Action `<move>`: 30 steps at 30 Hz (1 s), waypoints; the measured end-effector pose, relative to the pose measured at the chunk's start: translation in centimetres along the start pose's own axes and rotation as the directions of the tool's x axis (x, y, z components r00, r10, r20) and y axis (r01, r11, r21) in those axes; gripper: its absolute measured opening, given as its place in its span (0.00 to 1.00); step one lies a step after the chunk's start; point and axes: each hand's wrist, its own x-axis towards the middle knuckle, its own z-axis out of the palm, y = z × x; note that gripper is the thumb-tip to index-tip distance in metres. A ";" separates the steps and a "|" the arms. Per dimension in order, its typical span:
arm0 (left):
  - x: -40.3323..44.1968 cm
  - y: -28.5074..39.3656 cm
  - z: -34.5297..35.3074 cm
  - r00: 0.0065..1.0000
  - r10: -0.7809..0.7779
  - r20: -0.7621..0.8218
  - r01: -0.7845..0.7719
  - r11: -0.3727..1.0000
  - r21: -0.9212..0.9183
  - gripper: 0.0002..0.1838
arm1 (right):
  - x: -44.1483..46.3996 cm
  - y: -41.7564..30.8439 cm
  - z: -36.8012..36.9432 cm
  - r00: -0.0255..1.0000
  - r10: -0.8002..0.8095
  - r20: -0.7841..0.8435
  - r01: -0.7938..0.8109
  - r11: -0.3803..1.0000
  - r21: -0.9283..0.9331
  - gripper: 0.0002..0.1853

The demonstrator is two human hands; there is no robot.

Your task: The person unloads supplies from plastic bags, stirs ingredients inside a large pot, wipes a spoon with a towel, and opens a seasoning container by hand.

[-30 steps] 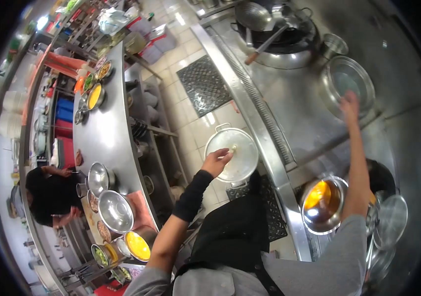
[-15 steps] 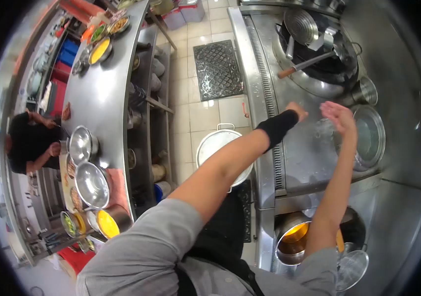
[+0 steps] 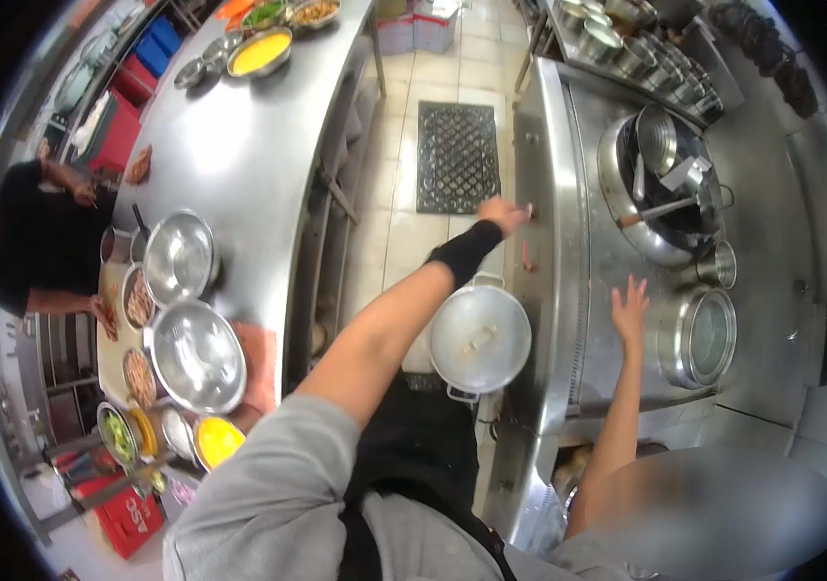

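Note:
My left hand (image 3: 504,215), above a black wristband, reaches to the stove's front panel. Its fingers are closed on what looks like a small stove knob (image 3: 530,210); the grip is partly hidden. A red lever (image 3: 527,256) sticks out just below it. My right hand (image 3: 629,305) hovers over the steel stove top (image 3: 617,257), fingers spread and holding nothing. Beyond it stand a wok (image 3: 617,160) with a perforated ladle (image 3: 657,138) and a wooden-handled tool (image 3: 660,212), and a lidded round pot (image 3: 682,339).
A wide two-handled pan (image 3: 481,363) stands low in the aisle below my left arm. A black mat (image 3: 457,160) lies on the tiles. On the left, the steel counter (image 3: 239,194) bears bowls and food; a co-worker (image 3: 41,232) stands behind it. A grey blur covers the lower right.
My left hand has moved from over the stove top to its front panel and closed. My right hand has drawn back and lowered, fingers now spread. The view has shifted.

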 end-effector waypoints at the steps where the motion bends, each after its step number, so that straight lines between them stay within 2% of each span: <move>1: -1.0 -4.4 -2.5 0.999 -0.034 0.024 0.037 0.990 -0.138 0.20 | -0.3 1.8 1.8 1.000 0.021 0.002 -0.021 0.999 -0.044 0.39; 2: -3.6 -6.4 -7.2 0.993 -0.120 -0.003 0.116 0.966 -0.230 0.15 | -1.1 3.5 3.5 0.998 0.057 0.017 -0.056 0.996 -0.073 0.39; 3: -4.8 -12.2 -8.1 0.993 -0.085 -0.079 0.062 0.963 -0.261 0.17 | -2.2 5.3 5.5 0.995 0.096 0.035 -0.092 0.991 -0.101 0.39; 4: -7.0 -14.6 -11.3 0.976 -0.199 -0.092 0.187 0.974 -0.126 0.23 | -3.7 7.5 7.9 0.995 0.097 -0.014 -0.098 0.992 -0.078 0.39; 5: -8.6 -18.6 -12.9 0.959 -0.257 -0.117 0.245 0.963 -0.110 0.26 | -5.4 9.7 10.3 0.993 0.098 -0.062 -0.101 0.993 -0.061 0.40; 7: -11.7 -22.9 -18.0 0.930 -0.360 -0.076 0.362 0.932 0.011 0.27 | -9.6 13.6 14.1 0.955 -0.090 -0.283 0.052 0.989 -0.138 0.40; 8: -12.5 -24.5 -19.9 0.906 -0.420 -0.059 0.422 0.906 0.036 0.29 | -12.0 14.2 15.0 0.926 -0.118 -0.359 0.068 0.986 -0.151 0.40; 9: -12.6 -25.6 -21.3 0.899 -0.434 -0.055 0.432 0.901 -0.044 0.28 | -14.4 14.5 15.8 0.889 -0.146 -0.433 0.080 0.983 -0.166 0.40; 10: -12.9 -26.9 -22.4 0.892 -0.449 -0.047 0.442 0.889 -0.116 0.27 | -17.2 10.7 14.3 0.929 0.196 -0.313 -0.230 0.971 -0.073 0.40; 11: -12.7 -28.1 -23.7 0.887 -0.460 -0.036 0.447 0.876 -0.181 0.27 | -20.4 4.5 11.2 0.845 0.513 -0.151 -0.528 0.845 -0.087 0.39; 13: -11.9 -28.5 -26.0 0.897 -0.441 -0.030 0.415 0.865 -0.282 0.25 | -24.4 7.3 14.8 0.832 0.493 -0.253 -0.533 0.837 -0.121 0.40; 15: -10.9 -27.6 -27.4 0.904 -0.428 0.004 0.410 0.863 -0.294 0.26 | -27.3 4.4 13.9 0.780 0.567 -0.264 -0.603 0.794 -0.077 0.40; 18: -8.8 -27.3 -28.4 0.916 -0.394 0.075 0.398 0.870 -0.291 0.26 | -29.8 6.8 17.1 0.793 0.522 -0.313 -0.563 0.825 -0.050 0.41; 19: -7.5 -28.2 -28.0 0.918 -0.384 0.102 0.397 0.874 -0.280 0.26 | -28.7 -1.4 12.2 0.692 0.694 -0.199 -0.703 0.711 0.034 0.38; 22: -3.1 -28.9 -27.9 0.928 -0.346 0.139 0.370 0.900 -0.230 0.26 | -28.0 1.7 17.0 0.674 0.663 -0.326 -0.712 0.700 -0.046 0.29; 25: 1.6 -29.2 -28.7 0.946 -0.292 0.141 0.314 0.932 -0.179 0.28 | -23.2 -0.7 17.7 0.561 0.810 -0.173 -0.806 0.582 0.109 0.20; 27: 4.1 -25.4 -32.2 0.955 -0.253 0.155 0.276 0.949 -0.153 0.29 | -18.7 -3.2 18.7 0.730 0.645 -0.226 -0.585 0.761 0.281 0.17; 28: 5.2 -23.7 -33.8 0.948 -0.260 0.185 0.290 0.943 -0.161 0.29 | -16.0 -3.9 20.8 0.779 0.561 -0.279 -0.360 0.765 0.534 0.17; 29: 6.4 -23.5 -34.7 0.952 -0.249 0.177 0.282 0.939 -0.198 0.28 | -11.7 -9.2 18.0 0.765 0.617 -0.186 -0.391 0.674 0.627 0.19; 30: 8.2 -23.6 -35.9 0.959 -0.233 0.160 0.265 0.936 -0.232 0.27 | -6.8 -10.8 20.5 0.763 0.607 -0.220 -0.228 0.572 0.788 0.17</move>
